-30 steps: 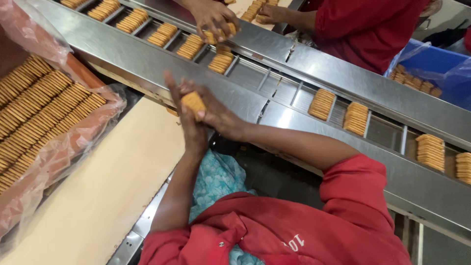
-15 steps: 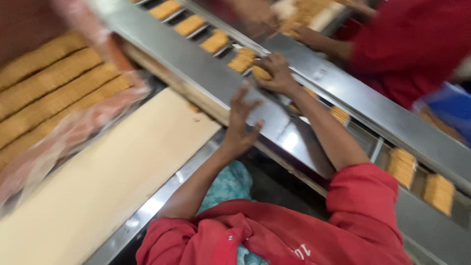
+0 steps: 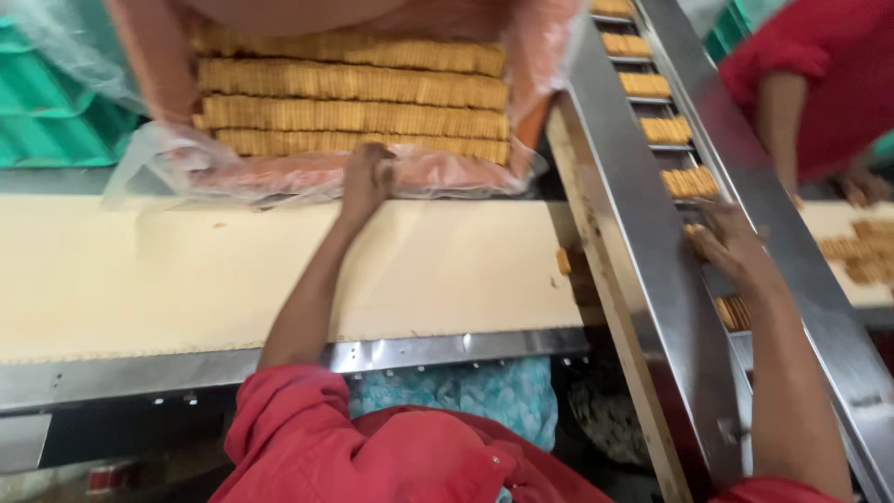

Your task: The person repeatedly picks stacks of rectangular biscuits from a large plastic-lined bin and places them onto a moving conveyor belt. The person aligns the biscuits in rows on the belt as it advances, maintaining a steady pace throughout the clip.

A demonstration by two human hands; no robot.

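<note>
While the left hand [image 3: 366, 175] reaches across the cream-coloured bench [image 3: 186, 279] to the near row of biscuits [image 3: 368, 143] in the plastic-lined crate [image 3: 531, 56], its fingers look curled over the edge of that row, though blur keeps me from telling whether they have closed on any. The right hand [image 3: 731, 244] lies on the steel conveyor channel [image 3: 643, 233], fingers spread and slack, touching a small stack of biscuits [image 3: 736, 312] in one of the pockets, with other filled pockets [image 3: 666, 130] running up the line beyond it. The step in hand seems to be the fetching of a fresh handful from the crate while the other hand settles a stack in its pocket. As I judge it, the left hand's next move calls for a firm pinch on both ends of a short run of biscuits, so that they lift out as a block without fanning or snapping. The bench is a broad, pale belt with a few crumbs on it and a bright metal rim along the near side; a single biscuit [image 3: 562, 261] lies at its right end beside the wooden rail. A green crate [image 3: 47, 121] stands at the far left. Across the channel another person's arm in a red sleeve [image 3: 819, 84] works over more biscuits.
</note>
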